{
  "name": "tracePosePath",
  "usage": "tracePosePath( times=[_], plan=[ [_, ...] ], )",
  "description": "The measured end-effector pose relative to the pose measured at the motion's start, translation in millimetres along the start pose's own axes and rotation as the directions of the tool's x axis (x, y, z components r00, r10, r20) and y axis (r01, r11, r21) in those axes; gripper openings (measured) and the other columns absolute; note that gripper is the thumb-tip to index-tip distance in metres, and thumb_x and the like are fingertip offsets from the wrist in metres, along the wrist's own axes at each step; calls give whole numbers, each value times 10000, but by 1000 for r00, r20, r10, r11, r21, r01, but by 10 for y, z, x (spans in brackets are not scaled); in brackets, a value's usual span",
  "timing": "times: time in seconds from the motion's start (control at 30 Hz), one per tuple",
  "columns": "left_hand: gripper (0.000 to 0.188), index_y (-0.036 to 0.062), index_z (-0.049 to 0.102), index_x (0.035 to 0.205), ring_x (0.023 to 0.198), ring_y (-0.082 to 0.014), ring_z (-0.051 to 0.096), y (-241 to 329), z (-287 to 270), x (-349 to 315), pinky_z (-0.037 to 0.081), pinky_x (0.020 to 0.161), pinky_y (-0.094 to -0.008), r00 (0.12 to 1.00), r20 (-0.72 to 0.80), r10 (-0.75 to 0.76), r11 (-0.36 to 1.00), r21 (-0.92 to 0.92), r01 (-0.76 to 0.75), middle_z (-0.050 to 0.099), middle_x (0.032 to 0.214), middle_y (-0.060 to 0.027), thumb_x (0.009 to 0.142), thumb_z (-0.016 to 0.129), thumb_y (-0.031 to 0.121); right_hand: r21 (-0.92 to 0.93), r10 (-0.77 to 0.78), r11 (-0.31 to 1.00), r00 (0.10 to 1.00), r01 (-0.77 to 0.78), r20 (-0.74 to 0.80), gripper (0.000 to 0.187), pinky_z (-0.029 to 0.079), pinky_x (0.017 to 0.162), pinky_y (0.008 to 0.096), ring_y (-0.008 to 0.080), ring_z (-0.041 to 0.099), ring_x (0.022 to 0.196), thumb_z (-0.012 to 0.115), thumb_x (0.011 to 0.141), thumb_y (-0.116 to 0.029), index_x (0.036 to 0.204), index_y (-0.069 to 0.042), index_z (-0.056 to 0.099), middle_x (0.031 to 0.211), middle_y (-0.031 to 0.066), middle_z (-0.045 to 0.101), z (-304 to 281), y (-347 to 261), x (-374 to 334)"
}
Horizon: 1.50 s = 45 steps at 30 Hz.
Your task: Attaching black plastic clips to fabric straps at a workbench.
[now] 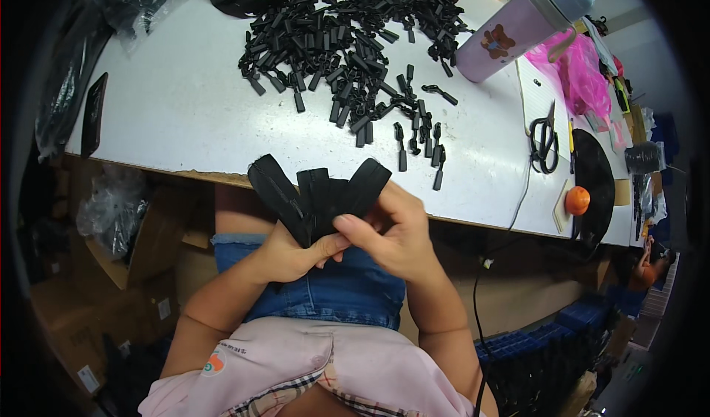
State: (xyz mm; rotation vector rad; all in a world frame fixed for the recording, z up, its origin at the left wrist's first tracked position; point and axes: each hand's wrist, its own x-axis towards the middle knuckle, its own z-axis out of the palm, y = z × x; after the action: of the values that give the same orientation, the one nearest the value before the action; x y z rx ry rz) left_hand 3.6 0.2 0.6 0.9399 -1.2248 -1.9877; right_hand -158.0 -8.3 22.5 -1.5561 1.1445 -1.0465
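Holding a fanned bundle of black zipper strips (318, 191) just below the table (170, 106) edge; left hand (285, 254) fingers clamp its base, right hand (392, 236) fingers pinch one strip. Beyond the bundle, a big pile of black zipper pulls (340, 47) lies loose, so most work looks left.
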Motion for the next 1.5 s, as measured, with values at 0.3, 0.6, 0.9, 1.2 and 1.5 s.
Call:
tracePosePath(
  times=[0.3, 0.6, 0.9, 1.2, 1.5],
  plan=[
    [247, -17, 487, 886, 533, -115, 519, 36, -60, 31, 429, 487, -220, 998, -24, -54, 918, -394, 40, 530, 642, -72, 825, 483, 222, 313, 92, 945, 995, -95, 24, 75, 429, 558, 217, 111, 521, 635, 564, 721, 6, 757, 67, 539, 741, 82, 554, -32, -75, -76],
    [492, -2, 468, 916, 450, -123, 503, -54, -53, 55, 448, 432, -235, 955, 292, -55, 807, -550, 214, 526, 609, -112, 812, 374, 470, 73, -244, 968, 967, 239, 72, 73, 395, 498, 221, 154, 513, 577, 615, 662, 3, 696, 33, 558, 727, 96, 524, 52, -11, 50],
    [228, 45, 465, 877, 442, -36, 384, -114, -44, 60, 307, 367, -164, 994, 87, -64, 987, -140, 76, 423, 560, 21, 801, 523, 252, -434, -493, 824, 838, 364, -234, 358, 360, 474, 219, 150, 435, 588, 679, 581, -53, 917, -23, 558, 791, 77, 495, 109, -23, -34],
    [272, 37, 492, 927, 514, -30, 404, -65, -37, -24, 329, 437, -155, 984, -108, 141, 977, -143, -156, 471, 661, 24, 742, 610, 196, 276, -20, 960, 993, 52, -118, 62, 372, 469, 188, 89, 468, 534, 569, 713, -6, 766, -3, 538, 742, 70, 515, 121, 10, -150],
    [189, 33, 516, 872, 510, -39, 413, -10, 26, -11, 326, 431, -162, 958, -180, 225, 962, -112, -247, 476, 664, 8, 764, 580, 175, 259, -73, 962, 995, 90, -74, 68, 362, 472, 162, 61, 451, 542, 538, 751, -4, 806, 31, 518, 676, 67, 519, 164, -6, -172]
  ],
)
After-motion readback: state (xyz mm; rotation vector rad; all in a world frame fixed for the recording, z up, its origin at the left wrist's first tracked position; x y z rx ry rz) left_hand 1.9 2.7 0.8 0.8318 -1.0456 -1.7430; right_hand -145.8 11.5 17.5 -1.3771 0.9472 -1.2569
